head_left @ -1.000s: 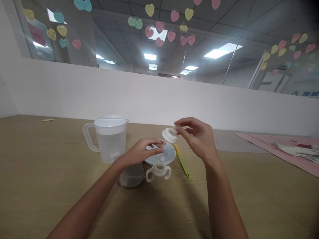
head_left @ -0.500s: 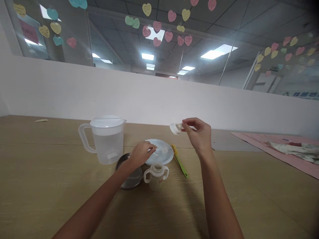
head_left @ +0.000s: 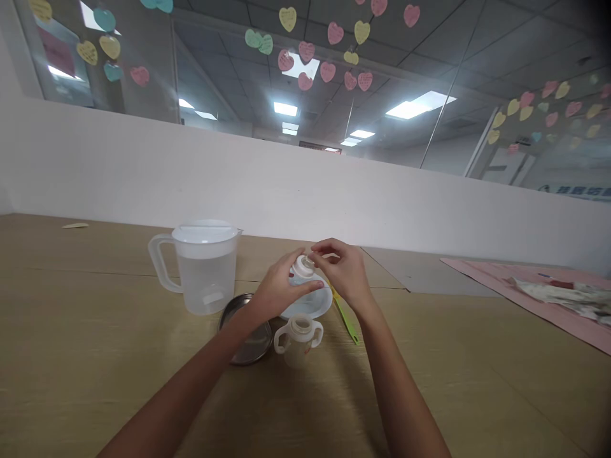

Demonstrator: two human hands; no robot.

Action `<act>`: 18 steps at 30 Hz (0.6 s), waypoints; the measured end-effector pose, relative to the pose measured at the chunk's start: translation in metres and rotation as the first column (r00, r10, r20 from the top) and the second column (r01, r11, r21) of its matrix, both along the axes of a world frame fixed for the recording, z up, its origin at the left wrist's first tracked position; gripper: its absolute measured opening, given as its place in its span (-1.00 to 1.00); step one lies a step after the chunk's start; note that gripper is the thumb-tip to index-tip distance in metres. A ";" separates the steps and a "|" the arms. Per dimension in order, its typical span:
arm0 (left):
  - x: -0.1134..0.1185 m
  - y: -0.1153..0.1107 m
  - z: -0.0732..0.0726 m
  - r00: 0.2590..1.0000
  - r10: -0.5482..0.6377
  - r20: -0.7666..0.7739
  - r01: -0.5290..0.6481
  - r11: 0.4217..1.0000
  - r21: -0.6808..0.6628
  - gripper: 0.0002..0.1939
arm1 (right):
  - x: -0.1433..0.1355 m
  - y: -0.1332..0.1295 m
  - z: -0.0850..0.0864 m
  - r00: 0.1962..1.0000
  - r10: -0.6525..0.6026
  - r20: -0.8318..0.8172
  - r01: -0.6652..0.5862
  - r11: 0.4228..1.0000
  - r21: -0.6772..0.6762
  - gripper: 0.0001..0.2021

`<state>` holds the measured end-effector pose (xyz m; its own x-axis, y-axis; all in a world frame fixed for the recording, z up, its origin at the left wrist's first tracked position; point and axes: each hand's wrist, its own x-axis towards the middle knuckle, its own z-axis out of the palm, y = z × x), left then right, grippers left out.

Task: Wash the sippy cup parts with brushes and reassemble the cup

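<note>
My right hand (head_left: 342,267) pinches the teat of a white baby bottle cap (head_left: 303,267), whose wide ring faces down. My left hand (head_left: 279,287) is right at the cap's left side, thumb stretched out below and fingers spread behind; whether it touches the ring is unclear. Under both hands lies a pale blue-white plate (head_left: 312,308), partly covered. In front of it an uncapped baby bottle (head_left: 299,343) with two white handles stands upright. A metal bowl (head_left: 251,346) sits to its left, partly behind my left wrist.
A lidded clear pitcher (head_left: 207,273) holding water stands at the left. Right of the plate lies a green-handled brush (head_left: 347,321) with yellow bristles. A pink cloth (head_left: 482,280) with crumpled fabric is at the far right. Behind the table (head_left: 119,343) rises a white wall (head_left: 267,184).
My right hand has brought the cap left and down, over the plate. My left hand has risen from the plate to the cap, and its fingers have spread from a pinch.
</note>
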<state>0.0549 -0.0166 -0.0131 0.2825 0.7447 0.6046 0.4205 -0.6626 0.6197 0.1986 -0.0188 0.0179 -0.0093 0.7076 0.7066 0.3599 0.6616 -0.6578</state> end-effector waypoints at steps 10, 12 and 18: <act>-0.001 -0.012 0.011 0.992 0.097 0.075 -0.103 0.991 0.082 -0.51 | -0.010 -0.009 0.000 0.988 0.033 0.148 -0.024 0.998 -0.066 -0.71; -0.003 -0.014 0.013 0.991 0.119 0.056 -0.123 0.991 0.061 -0.40 | -0.007 -0.008 0.000 0.991 0.068 0.117 -0.059 0.995 -0.079 -0.76; -0.011 -0.017 0.018 0.995 0.101 -0.004 -0.101 0.991 0.089 -0.31 | -0.005 -0.009 0.002 0.971 0.207 -0.119 -0.226 0.957 -0.180 -0.75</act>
